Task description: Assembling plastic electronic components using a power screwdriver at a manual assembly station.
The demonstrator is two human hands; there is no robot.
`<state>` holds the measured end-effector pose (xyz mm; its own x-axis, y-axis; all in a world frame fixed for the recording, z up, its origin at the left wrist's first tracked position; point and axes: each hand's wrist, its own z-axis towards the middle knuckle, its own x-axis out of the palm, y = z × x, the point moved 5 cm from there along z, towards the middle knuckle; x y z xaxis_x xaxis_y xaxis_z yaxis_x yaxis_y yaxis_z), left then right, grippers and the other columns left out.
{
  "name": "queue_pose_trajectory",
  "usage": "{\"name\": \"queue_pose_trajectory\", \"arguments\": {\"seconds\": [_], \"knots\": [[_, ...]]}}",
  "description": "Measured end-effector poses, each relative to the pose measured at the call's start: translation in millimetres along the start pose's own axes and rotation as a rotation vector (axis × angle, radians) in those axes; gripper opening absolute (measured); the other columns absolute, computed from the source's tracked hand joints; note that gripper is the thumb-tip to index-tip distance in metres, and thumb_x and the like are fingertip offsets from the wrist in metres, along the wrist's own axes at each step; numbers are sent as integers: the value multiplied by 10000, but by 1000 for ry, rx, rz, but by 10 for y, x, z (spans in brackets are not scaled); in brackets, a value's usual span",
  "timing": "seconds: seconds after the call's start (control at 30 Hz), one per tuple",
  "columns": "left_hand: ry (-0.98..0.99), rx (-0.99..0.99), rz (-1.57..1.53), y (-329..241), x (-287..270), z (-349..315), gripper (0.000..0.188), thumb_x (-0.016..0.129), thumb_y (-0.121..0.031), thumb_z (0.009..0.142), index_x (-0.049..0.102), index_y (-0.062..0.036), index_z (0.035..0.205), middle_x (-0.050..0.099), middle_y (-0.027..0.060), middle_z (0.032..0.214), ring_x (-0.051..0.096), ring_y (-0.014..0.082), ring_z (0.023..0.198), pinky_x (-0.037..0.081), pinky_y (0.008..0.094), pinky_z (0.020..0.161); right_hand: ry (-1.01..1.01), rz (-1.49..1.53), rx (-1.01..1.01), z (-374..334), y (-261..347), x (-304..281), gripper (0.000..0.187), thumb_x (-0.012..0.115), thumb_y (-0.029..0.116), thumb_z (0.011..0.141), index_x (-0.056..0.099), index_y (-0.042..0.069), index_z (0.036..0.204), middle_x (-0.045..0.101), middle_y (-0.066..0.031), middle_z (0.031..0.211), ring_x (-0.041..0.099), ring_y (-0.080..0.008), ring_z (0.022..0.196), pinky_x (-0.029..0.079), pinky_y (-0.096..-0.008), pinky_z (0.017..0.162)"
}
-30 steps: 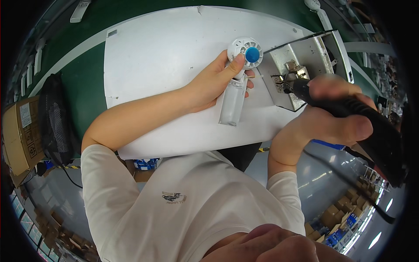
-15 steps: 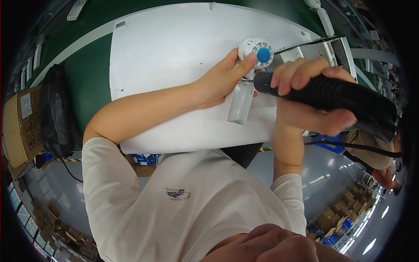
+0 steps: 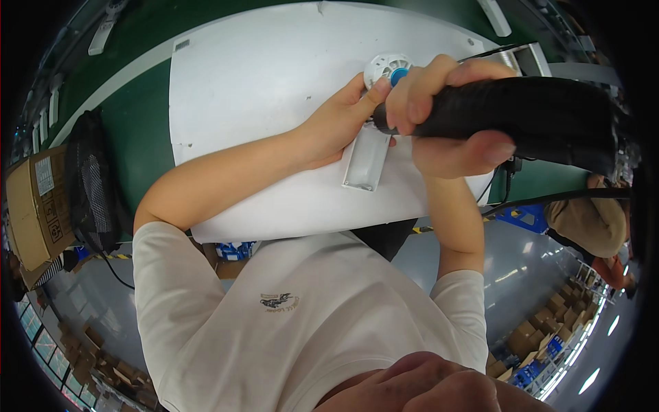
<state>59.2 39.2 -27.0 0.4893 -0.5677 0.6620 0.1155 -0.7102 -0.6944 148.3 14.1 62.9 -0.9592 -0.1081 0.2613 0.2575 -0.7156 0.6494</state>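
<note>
White fan-like device (image 3: 366, 161) at one o'clock from wearer's chest (image 3: 295, 323); left hand (image 3: 336, 127) pinches it below the round head (image 3: 382, 67). Right hand (image 3: 446, 154) wraps black tool (image 3: 542, 117), three o'clock. I'd judge device light, stiff, brittle; hold mid-length.

We see a round, slotted white plastic head (image 3: 377, 68) with a round blue centre (image 3: 398, 75), a long, boxy white handle (image 3: 367, 163) and a thick, rounded black tool (image 3: 528, 113). Our flat sheet (image 3: 240, 89) is white, our tabletop (image 3: 141, 127) dark green, our white cloth shirt (image 3: 322, 336) marked with a small dark print (image 3: 276, 301).
</note>
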Motion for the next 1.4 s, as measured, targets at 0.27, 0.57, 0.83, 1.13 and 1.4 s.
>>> {"name": "queue_pose_trajectory", "arguments": {"seconds": [0.27,0.57,0.83,1.13,1.4], "knots": [[-624,410,857,-1382,-383,150,471,550,-93,902,395,-37,1343,522,205,1184,591,257,929,521,385,779,-291,-449,-233,-65,1049,-278,589,448,628,912,478,68,1093,536,-92,656,495,-187,455,457,-314,416],[-1190,-42,2319,-3032,-3104,602,381,574,-287,875,574,-44,1168,514,310,1211,559,454,937,474,462,849,-330,-568,-84,45,866,-196,661,382,703,895,476,78,1088,517,-84,640,478,-173,437,452,-308,412],[-1214,186,1628,-2784,-2180,749,446,661,-278,833,576,77,1089,622,218,1035,639,370,888,541,395,768,-230,-155,-175,-53,886,-226,711,373,731,869,516,75,1104,495,-75,653,451,-169,443,418,-322,406],[-185,100,-3,-349,-173,139,354,497,-366,997,476,-73,1195,639,93,1003,638,165,798,561,329,726,-256,-60,-184,-136,916,-123,766,362,788,828,519,88,1097,492,-66,678,450,-163,466,406,-307,413],[-11,46,11,-49,-33,36,415,450,-403,1012,410,-81,1271,602,84,1080,620,148,888,557,317,735,-200,-134,-132,-114,481,-172,764,365,802,816,525,111,1101,489,-58,678,450,-155,475,408,-314,420]]}}
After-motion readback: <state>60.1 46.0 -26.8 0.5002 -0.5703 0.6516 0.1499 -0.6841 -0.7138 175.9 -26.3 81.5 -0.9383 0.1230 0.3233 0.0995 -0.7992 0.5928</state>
